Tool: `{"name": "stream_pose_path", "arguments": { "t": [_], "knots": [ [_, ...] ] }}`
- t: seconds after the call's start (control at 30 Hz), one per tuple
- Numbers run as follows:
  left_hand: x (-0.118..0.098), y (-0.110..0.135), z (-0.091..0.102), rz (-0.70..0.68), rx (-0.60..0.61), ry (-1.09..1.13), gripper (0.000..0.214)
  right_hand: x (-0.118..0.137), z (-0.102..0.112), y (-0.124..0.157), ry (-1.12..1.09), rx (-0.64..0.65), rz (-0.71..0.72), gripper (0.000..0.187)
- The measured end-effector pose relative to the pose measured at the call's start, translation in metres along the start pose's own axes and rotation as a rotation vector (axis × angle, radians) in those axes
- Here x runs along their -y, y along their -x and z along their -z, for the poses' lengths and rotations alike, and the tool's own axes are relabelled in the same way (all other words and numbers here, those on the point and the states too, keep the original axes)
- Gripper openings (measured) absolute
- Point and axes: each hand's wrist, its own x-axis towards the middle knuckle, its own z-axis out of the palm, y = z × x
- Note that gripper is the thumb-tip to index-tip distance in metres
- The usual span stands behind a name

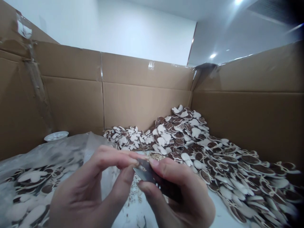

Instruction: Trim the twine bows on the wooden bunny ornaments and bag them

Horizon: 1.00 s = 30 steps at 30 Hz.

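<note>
Both hands meet low in the middle of the view, close to the camera. My left hand (95, 186) pinches thumb and forefinger at the top edge of a small dark flat piece (144, 172). My right hand (178, 193) grips the same piece from the right, fingers curled round it. Part of the piece is hidden in the right palm. Behind the hands lies a heap of brown-and-white flat cut-out pieces (190, 136).
Tall cardboard walls (142, 95) enclose the work surface on three sides. A clear plastic bag (40, 171) holding more of the pieces lies at the left. A small white dish (56, 136) sits by the left wall. Loose thin strings (158, 156) lie behind the hands.
</note>
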Motion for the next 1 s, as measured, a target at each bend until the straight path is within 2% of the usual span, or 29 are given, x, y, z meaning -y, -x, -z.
{"name": "stream_pose_path", "arguments": {
  "t": [0.1, 0.17, 0.27, 0.37, 0.57, 0.8, 1.0],
  "knots": [
    [0.006, 0.000, 0.003, -0.175, 0.043, -0.050, 0.019, 0.000, -0.001, 0.000, 0.010, -0.003, 0.005, 0.009],
    [0.010, -0.001, 0.004, -0.237, 0.057, -0.082, 0.018, 0.000, -0.002, -0.002, -0.037, 0.006, 0.028, 0.007],
    [0.013, -0.002, 0.003, -0.236, 0.037, -0.085, 0.017, 0.000, -0.004, -0.005, -0.087, 0.025, 0.032, 0.004],
    [0.012, -0.003, 0.001, -0.239, 0.038, -0.061, 0.018, 0.000, -0.006, -0.003, -0.088, -0.008, 0.040, 0.006],
    [0.010, -0.002, 0.001, -0.235, 0.053, -0.036, 0.018, 0.003, -0.007, 0.010, 0.040, -0.143, -0.136, 0.016],
    [0.011, -0.003, 0.004, -0.266, 0.075, -0.095, 0.018, -0.002, -0.004, -0.003, -0.090, 0.003, 0.007, 0.006],
    [0.011, -0.003, 0.004, -0.266, 0.065, -0.115, 0.016, -0.005, -0.002, -0.006, -0.081, 0.029, 0.064, 0.005]
  ]
}}
